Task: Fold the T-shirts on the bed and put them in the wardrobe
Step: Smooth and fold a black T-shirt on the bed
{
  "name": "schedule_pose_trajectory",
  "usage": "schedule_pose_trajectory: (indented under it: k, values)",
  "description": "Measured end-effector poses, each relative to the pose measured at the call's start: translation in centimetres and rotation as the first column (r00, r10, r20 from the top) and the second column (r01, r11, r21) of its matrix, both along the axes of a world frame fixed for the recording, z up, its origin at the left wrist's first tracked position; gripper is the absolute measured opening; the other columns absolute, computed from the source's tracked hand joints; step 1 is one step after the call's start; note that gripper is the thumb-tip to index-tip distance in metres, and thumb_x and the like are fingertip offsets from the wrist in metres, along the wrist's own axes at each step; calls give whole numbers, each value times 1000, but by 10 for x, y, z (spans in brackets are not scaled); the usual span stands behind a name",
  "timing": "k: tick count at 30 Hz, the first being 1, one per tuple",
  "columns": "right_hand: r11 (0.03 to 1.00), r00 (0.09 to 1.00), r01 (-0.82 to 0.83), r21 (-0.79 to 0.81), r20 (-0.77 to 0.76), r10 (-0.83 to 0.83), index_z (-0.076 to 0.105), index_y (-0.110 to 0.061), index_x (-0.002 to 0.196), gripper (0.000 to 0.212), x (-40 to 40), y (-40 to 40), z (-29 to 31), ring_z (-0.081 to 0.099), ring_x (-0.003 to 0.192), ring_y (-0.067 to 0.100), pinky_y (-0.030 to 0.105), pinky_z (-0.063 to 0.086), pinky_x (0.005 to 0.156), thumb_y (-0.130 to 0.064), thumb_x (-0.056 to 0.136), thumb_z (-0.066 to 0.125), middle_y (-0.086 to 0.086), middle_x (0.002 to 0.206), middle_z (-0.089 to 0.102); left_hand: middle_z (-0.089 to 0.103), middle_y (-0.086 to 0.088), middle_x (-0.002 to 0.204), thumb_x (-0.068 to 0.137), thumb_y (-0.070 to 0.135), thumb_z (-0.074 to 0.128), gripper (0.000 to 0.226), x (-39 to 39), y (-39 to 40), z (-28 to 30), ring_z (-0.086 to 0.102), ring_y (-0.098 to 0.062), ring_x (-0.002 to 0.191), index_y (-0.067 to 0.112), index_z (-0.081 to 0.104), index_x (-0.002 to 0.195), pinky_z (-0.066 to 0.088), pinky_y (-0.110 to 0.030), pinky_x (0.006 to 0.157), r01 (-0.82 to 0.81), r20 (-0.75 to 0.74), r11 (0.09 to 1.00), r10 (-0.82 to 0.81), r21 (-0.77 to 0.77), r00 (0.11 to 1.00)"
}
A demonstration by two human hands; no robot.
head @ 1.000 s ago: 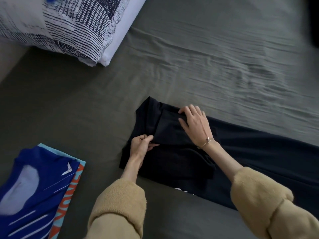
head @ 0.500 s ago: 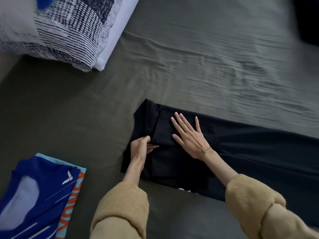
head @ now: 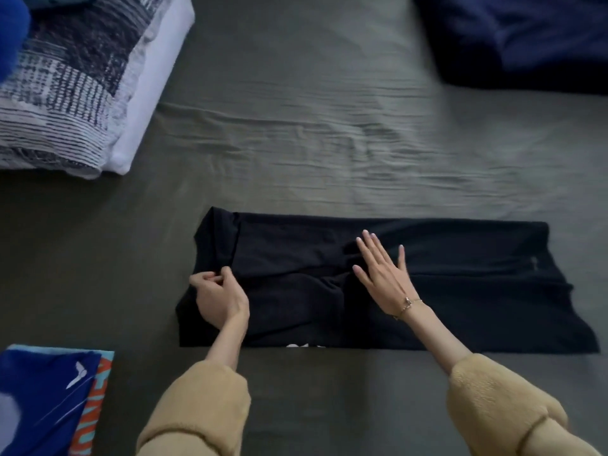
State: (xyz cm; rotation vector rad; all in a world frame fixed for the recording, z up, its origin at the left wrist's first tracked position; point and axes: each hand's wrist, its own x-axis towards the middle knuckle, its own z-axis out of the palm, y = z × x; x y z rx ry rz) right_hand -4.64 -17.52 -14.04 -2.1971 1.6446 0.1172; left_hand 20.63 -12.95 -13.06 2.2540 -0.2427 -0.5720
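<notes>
A black T-shirt (head: pixel 460 291) lies on the bed as a long strip, its sides folded in, collar end to the left. My left hand (head: pixel 218 296) rests near that left end, its fingers curled and pinching the fabric at the fold. My right hand (head: pixel 383 273) lies flat on the middle of the shirt with straight, spread fingers; the cloth bunches in wrinkles just left of it. A bit of white print shows at the shirt's near edge.
The grey-green bed sheet (head: pixel 329 126) is wrinkled beyond the shirt. A folded blue and orange T-shirt (head: pixel 49 403) lies at the near left. A patterned pillow (head: pixel 75 80) sits at the far left. A dark blue garment (head: pixel 526 37) lies at the far right.
My right hand has slid rightward along the shirt, flat, from the collar end to the middle. My left hand has stayed pinching the left end. The view has shifted to the right.
</notes>
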Motion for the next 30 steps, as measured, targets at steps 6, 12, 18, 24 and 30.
schedule_pose_trajectory:
  k: [6, 12, 18, 24, 30]
  values:
    - [864, 862, 504, 14, 51, -504, 28, -14, 145, 51, -130, 24, 1, 4, 146, 17, 53, 8, 114, -32, 99, 38, 3, 158, 10, 31, -17, 146, 90, 11, 52, 43, -86, 6, -4, 31, -35, 133, 7, 42, 131, 11, -57, 112, 391, 408, 886, -462, 248, 788]
    - [790, 788, 613, 0, 65, -612, 41, -14, 136, 42, -231, 35, 3, 21, 140, 23, 50, 20, 110, -25, 96, 47, 6, 152, 24, 1, -6, 160, 100, 27, 35, 54, -186, -2, -15, -6, -18, 147, 20, 17, 151, -16, -56, 109, 724, 367, 519, -850, 454, 379]
    - [882, 908, 393, -259, -38, -416, 62, -18, 103, 22, -291, 24, -5, 57, 101, 27, 44, 38, 88, -13, 82, 65, 6, 105, 58, 4, 0, 160, 102, 28, 33, 53, -258, -6, -24, 0, -14, 147, 27, 13, 151, -10, -53, 113, 817, 280, 257, -952, 517, 122]
    - [861, 903, 409, -302, -2, -430, 62, -14, 88, 8, -302, 12, -4, 54, 91, 31, 40, 40, 70, -15, 81, 67, 10, 95, 54, 3, 2, 160, 103, 27, 30, 52, -282, 1, -28, -2, -17, 147, 31, -1, 144, -6, -52, 115, 833, 295, 257, -948, 490, 119]
    - [570, 573, 817, -88, 244, -783, 46, -4, 121, 47, -291, 13, -3, 41, 114, 34, 43, 37, 90, -35, 87, 57, 17, 122, 46, 28, -10, 154, 98, 20, 45, 52, -287, -1, -29, 21, -22, 144, 18, 30, 148, 5, -51, 115, 802, 366, 300, -924, 516, 110]
